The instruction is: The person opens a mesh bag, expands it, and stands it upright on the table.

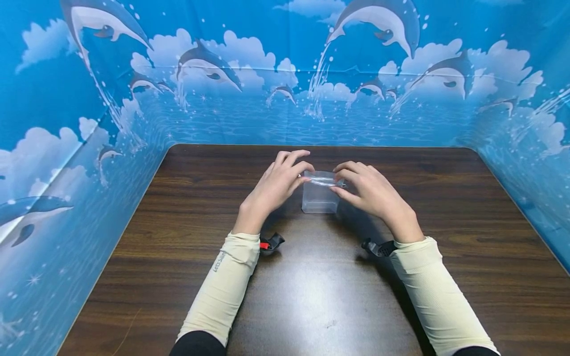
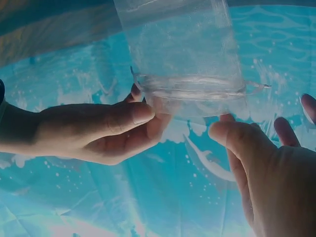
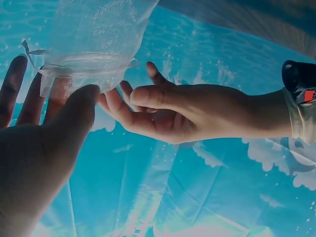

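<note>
- A small clear pouch (image 1: 318, 195) of sheer fabric stands upright on the dark wooden desk (image 1: 320, 296), near its middle and toward the far side.
- The left hand (image 1: 278, 182) is at the pouch's left top edge; its grip pinches the gathered rim between thumb and fingertips.
- The right hand (image 1: 369, 190) is at the right top edge; thumb and fingers close on the rim there, so this grip also holds the pouch.
- In the left wrist view, the pouch (image 2: 185, 59) shows a drawstring band near its mouth, with a thumb of one hand (image 2: 98, 131) pressed against it and the other hand (image 2: 266, 163) touching the opposite side.
- In the right wrist view, the pouch (image 3: 94, 39) appears at the upper left between both hands.
- Both forearms wear cream sleeves (image 1: 227, 282), each with a small black device at the wrist.
- A blue dolphin-printed backdrop (image 1: 285, 74) surrounds the desk on the left, far and right sides.
</note>
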A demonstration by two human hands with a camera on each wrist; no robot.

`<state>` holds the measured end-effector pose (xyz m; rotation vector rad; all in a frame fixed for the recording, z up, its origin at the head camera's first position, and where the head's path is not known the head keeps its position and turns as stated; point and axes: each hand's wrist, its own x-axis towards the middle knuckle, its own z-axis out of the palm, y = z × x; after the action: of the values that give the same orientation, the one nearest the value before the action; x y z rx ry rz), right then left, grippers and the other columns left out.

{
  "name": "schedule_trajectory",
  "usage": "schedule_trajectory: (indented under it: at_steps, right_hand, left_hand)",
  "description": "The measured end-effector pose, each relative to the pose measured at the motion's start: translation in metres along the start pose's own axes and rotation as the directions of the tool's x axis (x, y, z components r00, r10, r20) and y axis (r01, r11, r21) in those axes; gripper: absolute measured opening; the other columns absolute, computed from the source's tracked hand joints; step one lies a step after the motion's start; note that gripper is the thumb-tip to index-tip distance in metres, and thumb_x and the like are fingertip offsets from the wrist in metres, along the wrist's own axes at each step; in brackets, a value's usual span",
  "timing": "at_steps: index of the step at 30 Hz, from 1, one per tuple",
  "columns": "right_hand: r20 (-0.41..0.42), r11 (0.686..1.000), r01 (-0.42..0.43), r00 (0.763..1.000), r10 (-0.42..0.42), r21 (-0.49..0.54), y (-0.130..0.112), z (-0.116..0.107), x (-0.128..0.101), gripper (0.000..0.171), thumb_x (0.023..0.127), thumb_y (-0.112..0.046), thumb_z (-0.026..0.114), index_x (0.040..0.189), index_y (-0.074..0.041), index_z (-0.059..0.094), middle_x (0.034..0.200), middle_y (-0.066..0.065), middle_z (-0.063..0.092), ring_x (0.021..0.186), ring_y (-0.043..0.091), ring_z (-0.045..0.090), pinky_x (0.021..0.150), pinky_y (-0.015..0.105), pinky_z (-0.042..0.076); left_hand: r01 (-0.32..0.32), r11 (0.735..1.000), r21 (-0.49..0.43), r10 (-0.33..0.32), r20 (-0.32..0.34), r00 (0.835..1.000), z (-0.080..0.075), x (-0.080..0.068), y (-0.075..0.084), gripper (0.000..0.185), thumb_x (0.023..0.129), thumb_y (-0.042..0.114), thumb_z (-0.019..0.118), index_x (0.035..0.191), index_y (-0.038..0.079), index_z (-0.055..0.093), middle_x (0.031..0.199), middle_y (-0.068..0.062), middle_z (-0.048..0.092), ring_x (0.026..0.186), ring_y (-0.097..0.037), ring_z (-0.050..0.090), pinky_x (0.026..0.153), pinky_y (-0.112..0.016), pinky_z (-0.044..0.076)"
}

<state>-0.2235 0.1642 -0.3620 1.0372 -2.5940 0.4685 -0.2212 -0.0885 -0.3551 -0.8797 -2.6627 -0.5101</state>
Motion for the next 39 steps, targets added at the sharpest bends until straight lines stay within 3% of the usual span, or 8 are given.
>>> schedule_trajectory:
  at_steps: [15, 22, 25, 28, 31, 34, 36, 39]
  right_hand:
    - [-0.024, 0.996, 0.078, 0.997, -0.077, 0.032, 0.003, -0.003, 0.004, 0.025, 0.085, -0.034, 0.071, 0.104, -0.018, 0.068, 0.119, -0.001, 0.06, 0.106, 0.019, 0.053, 0.09, 0.043, 0.04]
    - [-0.039, 0.992, 0.111, 0.993, -0.109, 0.063, 0.003, -0.005, 0.006, 0.029, 0.085, -0.037, 0.071, 0.107, -0.018, 0.067, 0.125, 0.001, 0.058, 0.114, 0.021, 0.051, 0.096, 0.046, 0.038]
    - [-0.035, 0.992, 0.059, 0.998, -0.055, 0.114, 0.006, -0.008, 0.007, 0.036, 0.089, -0.038, 0.066, 0.118, -0.018, 0.061, 0.129, 0.0, 0.056, 0.118, 0.02, 0.049, 0.099, 0.046, 0.036]
    - [0.05, 0.979, -0.071, 0.997, 0.062, 0.19, 0.014, -0.012, 0.005, 0.038, 0.092, -0.029, 0.061, 0.126, -0.015, 0.053, 0.128, 0.003, 0.055, 0.117, 0.021, 0.05, 0.1, 0.047, 0.033]
    - [0.224, 0.94, -0.202, 0.964, 0.141, 0.276, 0.025, -0.012, 0.001, 0.037, 0.092, -0.017, 0.059, 0.128, -0.012, 0.049, 0.122, 0.008, 0.058, 0.11, 0.023, 0.055, 0.097, 0.047, 0.04]
    - [0.356, 0.901, -0.275, 0.923, 0.15, 0.335, 0.031, -0.004, 0.001, 0.037, 0.093, -0.02, 0.062, 0.127, -0.012, 0.051, 0.117, 0.009, 0.063, 0.104, 0.022, 0.061, 0.088, 0.045, 0.049]
    - [0.365, 0.891, -0.281, 0.92, 0.144, 0.358, 0.031, 0.002, 0.002, 0.033, 0.093, -0.027, 0.063, 0.122, -0.015, 0.055, 0.11, 0.006, 0.066, 0.097, 0.018, 0.064, 0.081, 0.042, 0.052]
    - [0.317, 0.9, -0.257, 0.938, 0.144, 0.351, 0.026, 0.007, 0.006, 0.029, 0.091, -0.035, 0.064, 0.114, -0.017, 0.06, 0.098, 0.001, 0.069, 0.087, 0.014, 0.065, 0.076, 0.038, 0.052]
  left_hand:
    - [-0.081, 0.995, -0.064, 0.084, 0.041, 0.996, -0.002, 0.004, -0.001, 0.033, 0.09, 0.032, 0.065, 0.121, 0.022, 0.061, 0.149, 0.0, 0.037, 0.128, -0.023, 0.036, 0.099, -0.042, 0.043]
    - [-0.09, 0.996, -0.017, 0.091, 0.084, 0.992, 0.003, 0.006, -0.001, 0.015, 0.09, 0.031, 0.065, 0.104, 0.026, 0.066, 0.145, 0.002, 0.041, 0.128, -0.021, 0.036, 0.098, -0.043, 0.044]
    - [-0.088, 0.996, -0.012, 0.088, 0.044, 0.995, 0.002, 0.007, -0.002, 0.009, 0.09, 0.03, 0.064, 0.098, 0.025, 0.066, 0.142, 0.002, 0.045, 0.126, -0.021, 0.038, 0.097, -0.042, 0.044]
    - [-0.056, 0.997, -0.047, 0.055, -0.03, 0.998, -0.003, 0.009, -0.002, 0.009, 0.091, 0.031, 0.063, 0.096, 0.024, 0.066, 0.139, 0.003, 0.049, 0.123, -0.02, 0.042, 0.093, -0.04, 0.046]
    - [-0.004, 0.99, -0.139, -0.011, -0.104, 0.995, -0.01, 0.011, -0.004, 0.009, 0.091, 0.031, 0.062, 0.094, 0.023, 0.065, 0.136, 0.005, 0.051, 0.12, -0.018, 0.043, 0.085, -0.038, 0.049]
    - [0.042, 0.971, -0.235, -0.076, -0.139, 0.987, -0.015, 0.011, -0.007, 0.009, 0.093, 0.031, 0.06, 0.095, 0.023, 0.064, 0.135, 0.005, 0.051, 0.117, -0.017, 0.044, 0.08, -0.035, 0.048]
    - [0.068, 0.959, -0.273, -0.11, -0.143, 0.984, -0.016, 0.011, -0.009, 0.01, 0.093, 0.031, 0.059, 0.095, 0.023, 0.063, 0.136, 0.005, 0.051, 0.116, -0.017, 0.044, 0.08, -0.035, 0.047]
    - [0.099, 0.948, -0.301, -0.147, -0.142, 0.979, -0.017, 0.013, -0.009, 0.012, 0.094, 0.033, 0.057, 0.096, 0.022, 0.063, 0.135, 0.005, 0.052, 0.115, -0.017, 0.045, 0.078, -0.035, 0.046]
